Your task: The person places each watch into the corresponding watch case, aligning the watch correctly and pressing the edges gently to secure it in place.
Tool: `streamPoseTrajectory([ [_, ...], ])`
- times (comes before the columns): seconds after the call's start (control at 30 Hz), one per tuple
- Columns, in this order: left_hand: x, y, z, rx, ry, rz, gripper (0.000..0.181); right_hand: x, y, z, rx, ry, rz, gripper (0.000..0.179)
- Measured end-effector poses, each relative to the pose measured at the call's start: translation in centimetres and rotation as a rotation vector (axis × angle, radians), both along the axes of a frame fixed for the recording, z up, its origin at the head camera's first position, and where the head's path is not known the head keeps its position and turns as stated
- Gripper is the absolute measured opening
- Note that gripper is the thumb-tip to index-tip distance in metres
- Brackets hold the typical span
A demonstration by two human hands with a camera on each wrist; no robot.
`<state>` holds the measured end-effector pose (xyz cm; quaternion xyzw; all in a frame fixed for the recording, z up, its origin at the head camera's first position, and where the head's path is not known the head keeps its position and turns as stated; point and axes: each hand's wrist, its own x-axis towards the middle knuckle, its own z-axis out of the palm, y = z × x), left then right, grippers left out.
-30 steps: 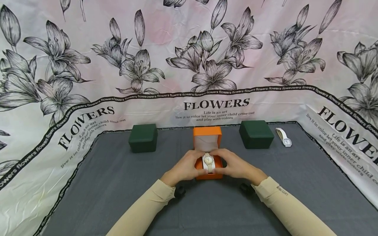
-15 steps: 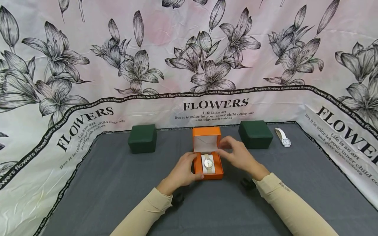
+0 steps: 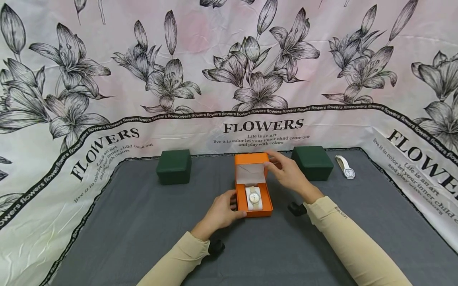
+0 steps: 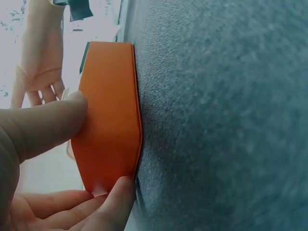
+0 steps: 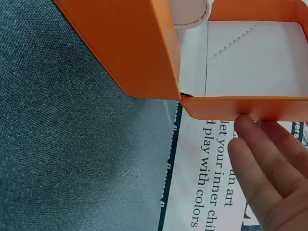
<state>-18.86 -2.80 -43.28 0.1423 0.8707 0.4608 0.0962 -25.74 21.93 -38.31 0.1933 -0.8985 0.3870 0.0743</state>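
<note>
An orange watch box [image 3: 266, 200] stands with its lid [image 3: 250, 159] raised, the pale lining facing front. Inside, a light-strapped watch [image 3: 254, 198] wraps a white cushion. My left hand [image 3: 219, 211] grips the box's near left corner; in the left wrist view its thumb lies on the orange wall [image 4: 108, 106] and fingers curl at the side. My right hand [image 3: 289, 173] is at the lid's right edge. Seen from the right wrist, fairly straight fingers [image 5: 255, 159] touch the outer side of the lid [image 5: 216, 107]; the thumb is out of that view.
A green box [image 3: 173, 167] stands back left, another green box [image 3: 312, 163] back right, close to my right hand. Beside that lies a white-strapped watch [image 3: 345, 167]. A flower-printed cloth [image 3: 261, 139] rises behind the grey table cover [image 3: 143, 222].
Both hands have drawn back from the watch on its cushion. The left shifted to the box's near left corner; the right moved up and back to the lid's right edge.
</note>
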Motion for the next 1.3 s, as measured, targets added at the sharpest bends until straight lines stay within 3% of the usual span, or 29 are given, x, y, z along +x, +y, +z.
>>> streamPoseTrajectory([
  [0.37, -0.1, 0.2, -0.3, 0.071, -0.030, 0.031, 0.077, 0.6, 0.3, 0.1, 0.016, 0.050, 0.088, 0.046],
  [0.57, -0.3, 0.1, -0.5, 0.094, -0.007, 0.037, 0.076, 2.0, 0.7, 0.2, 0.019, 0.073, 0.129, 0.044],
  [0.93, -0.7, -0.3, -0.7, 0.114, -0.016, 0.022, 0.078, 4.8, 1.0, -1.1, 0.021, 0.221, 0.276, 0.040],
  [1.13, -0.7, -0.5, -0.7, 0.133, 0.016, 0.044, 0.073, 5.8, 0.7, -1.5, 0.004, 0.242, 0.268, 0.041],
  [1.3, -0.7, -0.4, -0.5, 0.138, -0.005, 0.058, 0.074, 6.8, 0.4, -2.1, 0.040, 0.247, 0.213, 0.039],
])
